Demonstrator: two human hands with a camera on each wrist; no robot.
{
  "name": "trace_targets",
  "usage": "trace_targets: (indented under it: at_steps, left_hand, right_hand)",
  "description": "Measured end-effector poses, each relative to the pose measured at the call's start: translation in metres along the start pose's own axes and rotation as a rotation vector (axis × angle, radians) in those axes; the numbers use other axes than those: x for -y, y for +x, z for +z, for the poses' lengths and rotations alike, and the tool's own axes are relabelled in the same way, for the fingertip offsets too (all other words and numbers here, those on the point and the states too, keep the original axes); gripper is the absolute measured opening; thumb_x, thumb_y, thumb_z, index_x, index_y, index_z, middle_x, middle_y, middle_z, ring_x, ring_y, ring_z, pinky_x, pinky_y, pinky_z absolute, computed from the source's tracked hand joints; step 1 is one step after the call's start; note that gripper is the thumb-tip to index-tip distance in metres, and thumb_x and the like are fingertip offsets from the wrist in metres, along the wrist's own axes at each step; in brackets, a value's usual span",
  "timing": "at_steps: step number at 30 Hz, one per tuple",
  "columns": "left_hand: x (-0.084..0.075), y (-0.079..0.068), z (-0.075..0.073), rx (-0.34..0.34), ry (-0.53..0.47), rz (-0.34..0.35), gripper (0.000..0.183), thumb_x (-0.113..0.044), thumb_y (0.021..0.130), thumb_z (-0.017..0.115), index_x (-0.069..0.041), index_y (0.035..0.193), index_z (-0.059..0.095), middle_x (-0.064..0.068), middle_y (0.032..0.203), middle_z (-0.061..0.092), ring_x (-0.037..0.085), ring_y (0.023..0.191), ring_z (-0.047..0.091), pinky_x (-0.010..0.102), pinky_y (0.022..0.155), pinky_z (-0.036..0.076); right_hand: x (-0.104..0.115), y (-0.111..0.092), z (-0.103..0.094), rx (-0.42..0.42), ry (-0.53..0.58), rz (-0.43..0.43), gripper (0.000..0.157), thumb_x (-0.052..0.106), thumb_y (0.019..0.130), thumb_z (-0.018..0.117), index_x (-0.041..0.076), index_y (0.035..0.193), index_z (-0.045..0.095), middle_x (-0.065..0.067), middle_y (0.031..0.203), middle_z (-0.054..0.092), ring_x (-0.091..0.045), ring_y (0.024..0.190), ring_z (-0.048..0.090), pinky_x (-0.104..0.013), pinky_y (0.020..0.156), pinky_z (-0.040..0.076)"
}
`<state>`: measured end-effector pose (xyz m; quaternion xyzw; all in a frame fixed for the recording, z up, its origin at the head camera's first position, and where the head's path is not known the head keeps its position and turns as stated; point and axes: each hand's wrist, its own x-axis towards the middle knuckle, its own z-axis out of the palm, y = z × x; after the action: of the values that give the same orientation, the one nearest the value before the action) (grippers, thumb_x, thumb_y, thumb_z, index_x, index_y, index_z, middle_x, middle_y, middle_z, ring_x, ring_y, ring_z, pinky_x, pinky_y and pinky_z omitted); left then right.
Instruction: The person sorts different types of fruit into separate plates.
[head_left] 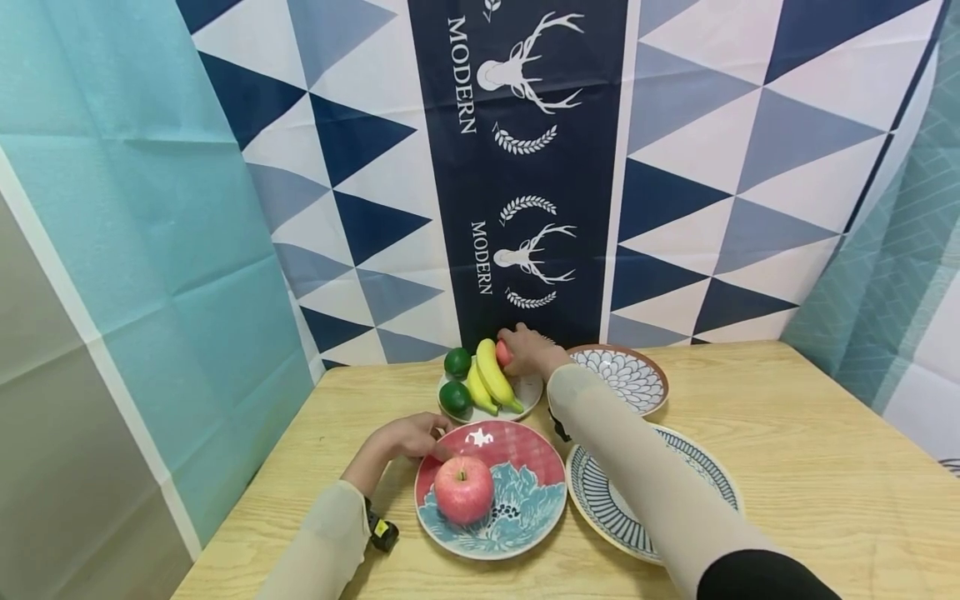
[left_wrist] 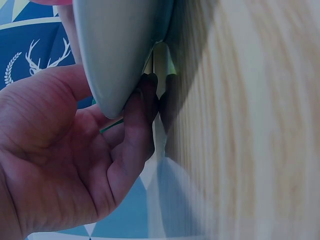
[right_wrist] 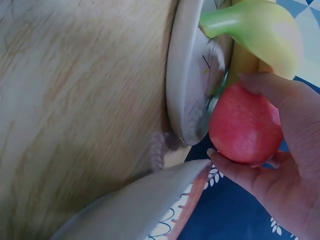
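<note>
My right hand (head_left: 528, 348) grips a red apple (right_wrist: 245, 125) between thumb and fingers, at the right side of the bananas (head_left: 491, 379). These bananas lie on a small whitish plate (head_left: 532, 392) at the back, with two dark green round fruits (head_left: 454, 398) to their left. In the right wrist view the apple is beside that plate's rim. My left hand (head_left: 412, 435) holds the left rim of a red and blue flowered plate (head_left: 517, 442), thumb over the edge and fingers curled beneath. A larger pink-red apple (head_left: 463, 492) sits on its left part.
A brown-rimmed plate with a petal pattern (head_left: 622, 375) stands at the back right, partly behind my right arm. Nearer lies a blue-and-white patterned plate (head_left: 705, 462), crossed by my right sleeve. A patterned cloth (head_left: 675, 192) hangs behind the wooden table (head_left: 817, 467).
</note>
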<state>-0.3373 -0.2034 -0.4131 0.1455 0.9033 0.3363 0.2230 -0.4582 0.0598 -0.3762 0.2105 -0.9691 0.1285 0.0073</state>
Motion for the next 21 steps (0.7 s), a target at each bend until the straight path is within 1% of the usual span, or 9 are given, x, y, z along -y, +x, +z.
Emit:
trace_targets:
  at_steps: [6,11,17,21]
  left_hand:
    - [-0.001,-0.003,0.0,-0.005,0.001,-0.007,0.018,-0.013,0.092,0.078,-0.012,0.108,0.07,0.008,0.099,0.062,0.021,0.085,0.055,0.03,0.07,0.045]
    - [-0.002,-0.005,0.001,-0.015,0.008,-0.019,0.021,-0.014,0.091,0.079,-0.012,0.11,0.07,0.008,0.101,0.063,0.022,0.086,0.056,0.03,0.071,0.045]
    - [-0.002,-0.005,0.001,-0.015,0.011,-0.018,0.019,-0.013,0.091,0.078,-0.012,0.109,0.069,0.008,0.098,0.062,0.02,0.08,0.053,0.03,0.068,0.043]
    - [-0.003,-0.005,0.002,-0.009,0.005,-0.014,0.019,-0.012,0.092,0.077,-0.011,0.109,0.069,0.007,0.096,0.062,0.019,0.076,0.051,0.029,0.065,0.042]
  right_hand:
    - [0.002,-0.003,-0.009,0.004,0.0,-0.016,0.071,0.029,0.091,0.079,0.013,0.153,0.051,-0.018,0.133,0.052,-0.033,0.111,0.056,-0.051,0.098,0.053]
    - [0.003,-0.003,-0.013,0.008,-0.031,-0.014,0.07,0.031,0.092,0.079,0.015,0.154,0.051,-0.019,0.137,0.05,-0.033,0.113,0.056,-0.05,0.098,0.052]
    - [0.003,-0.007,-0.02,0.015,-0.041,-0.051,0.073,0.032,0.092,0.081,0.014,0.155,0.05,-0.02,0.139,0.05,-0.034,0.114,0.056,-0.05,0.098,0.052]
    - [0.005,-0.012,-0.022,0.014,-0.055,-0.088,0.073,0.034,0.09,0.083,0.014,0.154,0.052,-0.019,0.134,0.052,-0.032,0.111,0.057,-0.047,0.095,0.054]
